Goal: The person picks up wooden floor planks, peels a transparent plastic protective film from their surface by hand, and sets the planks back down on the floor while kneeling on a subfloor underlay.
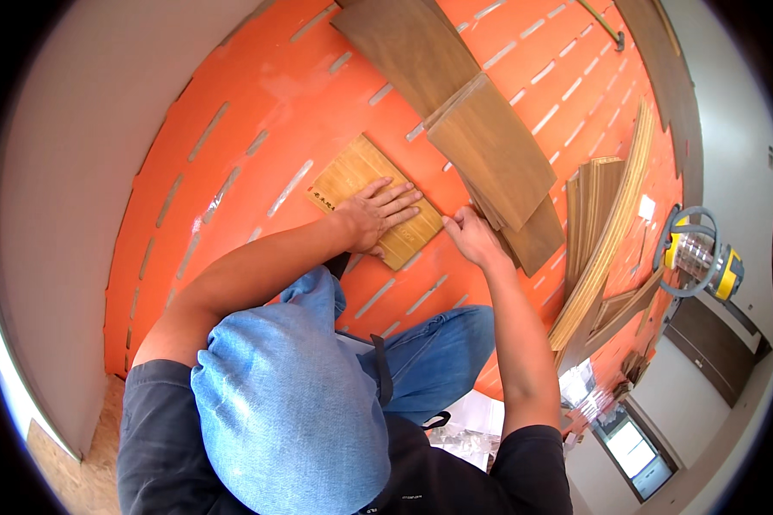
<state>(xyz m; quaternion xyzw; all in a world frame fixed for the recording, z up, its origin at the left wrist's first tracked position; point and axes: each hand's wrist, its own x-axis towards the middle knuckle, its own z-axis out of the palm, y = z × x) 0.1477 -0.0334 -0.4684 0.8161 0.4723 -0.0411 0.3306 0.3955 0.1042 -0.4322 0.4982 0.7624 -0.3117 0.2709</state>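
the short bamboo board (352,184) lies flat on the orange underlay (232,172), just left of the stacked brown planks (489,154). the left hand (378,213) presses on it, fingers spread flat. the right hand (474,236) sits at the board's right corner, fingers curled together, pinching at the edge it seems. best to keep that palm weight steady so the board stays square against the planks.
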